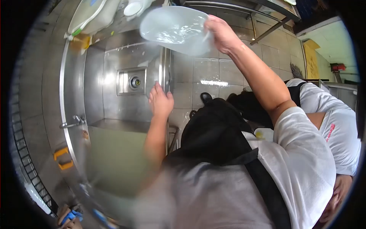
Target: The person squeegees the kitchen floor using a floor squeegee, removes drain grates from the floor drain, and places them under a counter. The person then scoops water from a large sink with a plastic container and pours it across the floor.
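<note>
My right hand [223,35] grips the edge of a translucent plastic tub [173,30], which is tilted and raised past the sink's far edge. Its surface is wet and shiny, and its lower edge is blurred by motion. My left hand [161,100] is empty, its fingers stretched out at the near rim of the steel sink [110,108]. In the sink's floor is a square recess holding a round drain [134,82].
Murky water [114,156] fills a second basin beside this one, below a tap [74,122]. White containers [133,8] stand at the sink's far end. A co-worker in a white shirt [339,122] is close on my right. A metal rack [253,26] stands beyond the wet tiled floor.
</note>
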A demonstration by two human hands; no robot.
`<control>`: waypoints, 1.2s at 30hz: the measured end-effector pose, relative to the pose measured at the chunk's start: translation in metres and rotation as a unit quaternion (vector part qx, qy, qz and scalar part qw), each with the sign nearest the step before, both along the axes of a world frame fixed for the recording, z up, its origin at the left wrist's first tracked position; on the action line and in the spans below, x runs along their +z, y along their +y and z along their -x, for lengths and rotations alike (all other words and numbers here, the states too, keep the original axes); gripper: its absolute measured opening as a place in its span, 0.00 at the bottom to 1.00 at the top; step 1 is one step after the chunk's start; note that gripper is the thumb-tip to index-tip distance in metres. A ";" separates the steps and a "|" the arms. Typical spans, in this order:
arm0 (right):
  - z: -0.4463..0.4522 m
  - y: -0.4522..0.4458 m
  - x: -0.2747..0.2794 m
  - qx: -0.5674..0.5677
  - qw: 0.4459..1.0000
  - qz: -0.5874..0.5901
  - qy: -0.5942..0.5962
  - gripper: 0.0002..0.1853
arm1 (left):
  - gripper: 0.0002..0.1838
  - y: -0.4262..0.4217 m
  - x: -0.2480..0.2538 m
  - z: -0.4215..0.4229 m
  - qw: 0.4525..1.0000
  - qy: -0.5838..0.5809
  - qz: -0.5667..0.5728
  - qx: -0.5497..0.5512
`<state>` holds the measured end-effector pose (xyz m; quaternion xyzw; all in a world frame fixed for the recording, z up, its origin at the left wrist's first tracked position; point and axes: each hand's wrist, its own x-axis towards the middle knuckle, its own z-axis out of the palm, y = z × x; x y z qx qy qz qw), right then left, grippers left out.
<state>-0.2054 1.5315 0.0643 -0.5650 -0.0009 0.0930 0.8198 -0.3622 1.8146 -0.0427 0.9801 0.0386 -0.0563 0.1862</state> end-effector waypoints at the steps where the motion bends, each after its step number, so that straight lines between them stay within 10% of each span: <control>1: -0.006 -0.018 -0.008 -0.013 1.000 0.005 0.006 0.07 | 0.36 -0.005 0.000 -0.015 1.000 0.013 -0.003 0.012; 10: -0.059 -0.145 -0.144 -0.084 0.989 0.085 0.089 0.09 | 0.32 -0.028 -0.009 -0.118 0.993 -0.059 -0.100 -0.008; 14: -0.066 -0.191 -0.293 -0.032 0.992 0.096 0.079 0.17 | 0.36 -0.047 -0.019 -0.195 0.975 -0.147 -0.147 -0.073; 21: -0.038 -0.226 -0.549 -0.120 0.978 0.061 0.157 0.12 | 0.41 0.013 -0.040 -0.201 0.986 0.033 -0.117 -0.112; 26: 0.037 -0.328 -0.714 -0.150 0.962 0.102 0.206 0.07 | 0.44 -0.024 -0.029 -0.205 0.989 0.034 0.083 0.121; 29: 0.049 -0.340 -0.701 -0.188 0.861 0.434 0.189 0.04 | 0.44 -0.038 -0.021 -0.205 0.981 0.017 0.061 0.181; 32: 0.010 -0.331 -0.633 -0.097 0.822 0.532 0.180 0.03 | 0.42 0.000 -0.002 -0.189 0.988 0.000 0.018 0.151; 36: -0.001 -0.285 -0.679 0.019 0.758 0.648 0.066 0.08 | 0.41 -0.068 -0.020 -0.221 0.985 0.010 0.033 0.171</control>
